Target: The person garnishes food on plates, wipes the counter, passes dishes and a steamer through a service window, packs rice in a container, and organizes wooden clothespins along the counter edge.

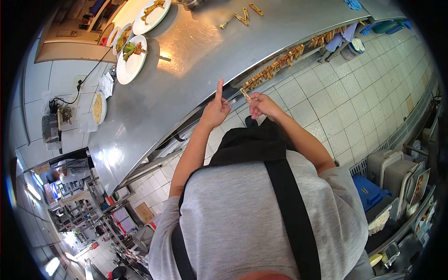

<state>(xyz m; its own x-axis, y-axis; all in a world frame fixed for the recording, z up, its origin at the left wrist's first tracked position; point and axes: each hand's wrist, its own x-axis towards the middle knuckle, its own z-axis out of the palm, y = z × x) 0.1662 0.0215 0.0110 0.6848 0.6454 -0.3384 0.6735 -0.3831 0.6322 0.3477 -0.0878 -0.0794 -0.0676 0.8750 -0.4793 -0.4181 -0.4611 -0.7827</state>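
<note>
My right hand (264,106) pinches a wooden clothespin (245,94) by one end, just beside the counter's front edge. To its right, a long row of wooden clothespins (275,66) is clipped along a rail under that edge. My left hand (215,112) is at the counter edge with its index finger stretched out and the other fingers partly curled. Nothing shows in it. A few loose clothespins (242,17) lie on the steel counter (196,60) farther back.
White plates of food (132,65) stand at the counter's far left, near an oval dish of yellowish food (98,108). A blue cloth (353,4) lies at the far right. A white bucket (353,49) is on the tiled floor (322,100). Bins (389,170) stand behind on the right.
</note>
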